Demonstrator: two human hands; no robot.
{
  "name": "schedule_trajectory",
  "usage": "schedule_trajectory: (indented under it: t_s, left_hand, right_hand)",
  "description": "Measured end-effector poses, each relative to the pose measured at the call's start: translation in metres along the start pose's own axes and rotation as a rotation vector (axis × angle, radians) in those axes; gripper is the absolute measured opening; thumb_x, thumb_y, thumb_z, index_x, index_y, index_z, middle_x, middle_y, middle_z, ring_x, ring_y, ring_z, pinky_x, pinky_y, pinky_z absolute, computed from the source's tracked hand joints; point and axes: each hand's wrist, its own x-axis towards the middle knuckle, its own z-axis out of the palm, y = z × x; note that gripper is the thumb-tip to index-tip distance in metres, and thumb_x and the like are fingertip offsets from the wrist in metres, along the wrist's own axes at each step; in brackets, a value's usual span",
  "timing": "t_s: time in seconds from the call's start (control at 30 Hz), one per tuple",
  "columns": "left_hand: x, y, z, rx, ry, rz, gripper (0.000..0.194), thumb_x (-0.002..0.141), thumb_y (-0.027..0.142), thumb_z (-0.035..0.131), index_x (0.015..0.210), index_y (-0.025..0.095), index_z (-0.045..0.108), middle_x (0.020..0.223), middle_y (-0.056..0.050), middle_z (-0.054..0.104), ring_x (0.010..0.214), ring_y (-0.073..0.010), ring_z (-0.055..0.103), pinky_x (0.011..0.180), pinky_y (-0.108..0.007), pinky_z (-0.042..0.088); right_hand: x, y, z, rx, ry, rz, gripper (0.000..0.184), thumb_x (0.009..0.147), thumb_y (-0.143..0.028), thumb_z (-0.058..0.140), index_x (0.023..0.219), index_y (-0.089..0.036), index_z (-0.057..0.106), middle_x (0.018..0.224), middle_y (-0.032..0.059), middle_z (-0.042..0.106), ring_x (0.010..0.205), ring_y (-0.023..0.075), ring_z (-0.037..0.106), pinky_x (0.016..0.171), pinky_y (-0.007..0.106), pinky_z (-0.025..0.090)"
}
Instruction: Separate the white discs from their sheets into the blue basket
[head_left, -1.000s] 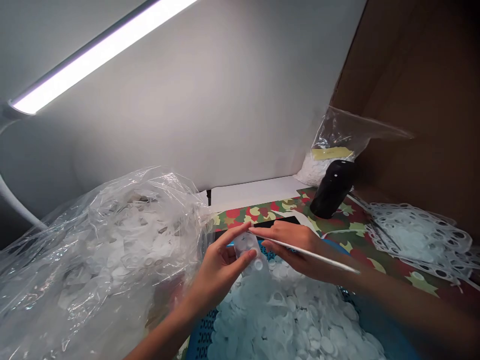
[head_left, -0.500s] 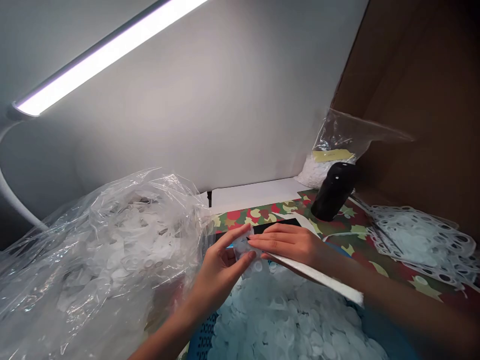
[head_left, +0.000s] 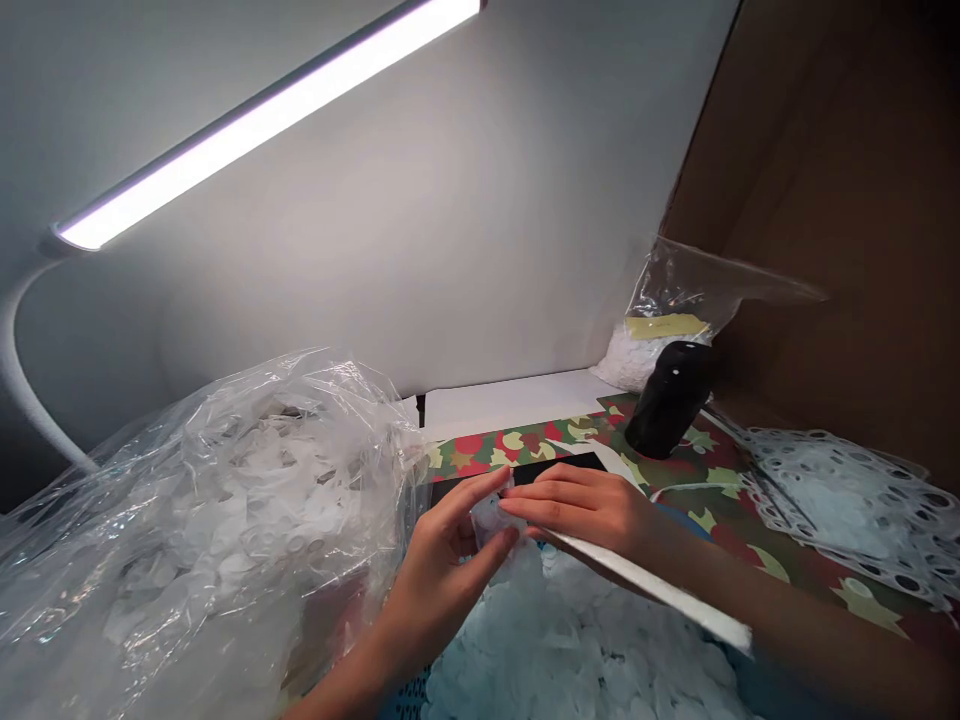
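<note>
Your left hand (head_left: 439, 562) pinches a clear plastic piece (head_left: 487, 516), right hand (head_left: 589, 505) grips a white strip (head_left: 667, 592); slack thumb could drop the piece

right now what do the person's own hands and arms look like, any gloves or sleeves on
Both the left hand and the right hand look bare, with no gloves. No ring, watch or bracelet shows. The left forearm and right forearm are uncovered as far as they are in view, with no sleeve or marking visible, though the right one is blurred and dim toward the picture's edge.
</note>
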Motion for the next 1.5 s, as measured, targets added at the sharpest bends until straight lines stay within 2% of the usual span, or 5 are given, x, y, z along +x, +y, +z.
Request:
schedule_trajectory:
  t_s: [0.23,0.6,0.8,1.03,1.5]
  left_hand:
    - [0.002,0.005,-0.002,-0.035,0.064,-0.083,0.047,0.082,0.034,0.061,0.127,0.026,0.051,0.121,-0.007,0.057,0.067,-0.0090,0.054,0.058,-0.021,0.048]
    - [0.003,0.002,-0.001,0.010,0.059,-0.006,0.043,0.080,0.028,0.061,0.123,0.028,0.055,0.121,-0.007,0.059,0.064,-0.0093,0.055,0.060,-0.022,0.050]
    - [0.007,-0.006,-0.004,-0.020,0.040,0.106,0.043,0.079,0.025,0.062,0.122,0.025,0.057,0.125,-0.008,0.057,0.105,-0.0224,0.058,0.079,-0.026,0.053]
    - [0.010,-0.022,0.001,-0.123,0.076,0.154,0.043,0.079,0.032,0.062,0.121,0.023,0.058,0.123,-0.011,0.057,0.111,-0.0252,0.056,0.095,-0.034,0.046]
    - [0.010,-0.017,0.002,-0.228,0.032,0.042,0.051,0.079,0.042,0.063,0.124,0.021,0.054,0.123,-0.013,0.056,0.087,-0.0216,0.065,0.072,-0.029,0.055]
  right_hand:
    - [0.007,0.000,-0.001,-0.019,0.029,-0.002,0.026,0.089,-0.018,0.055,0.115,-0.015,0.060,0.103,0.0047,0.069,0.085,0.0123,0.060,0.077,0.022,0.053]
    - [0.004,0.005,0.007,-0.001,0.131,-0.012,0.024,0.091,-0.022,0.053,0.114,-0.017,0.060,0.103,0.0047,0.069,0.092,0.0118,0.061,0.081,0.019,0.051]
    - [0.003,0.006,0.011,-0.045,0.109,-0.040,0.023,0.093,-0.024,0.050,0.112,-0.017,0.060,0.102,0.0037,0.069,0.092,0.0116,0.063,0.083,0.019,0.051]
    - [0.005,0.005,0.010,-0.084,0.094,-0.053,0.023,0.093,-0.024,0.048,0.111,-0.017,0.061,0.103,0.0043,0.069,0.090,0.0120,0.063,0.079,0.019,0.053]
    - [-0.002,0.007,0.018,-0.084,0.073,-0.055,0.025,0.094,-0.023,0.047,0.116,-0.019,0.058,0.106,0.0055,0.068,0.089,0.0138,0.063,0.078,0.022,0.052]
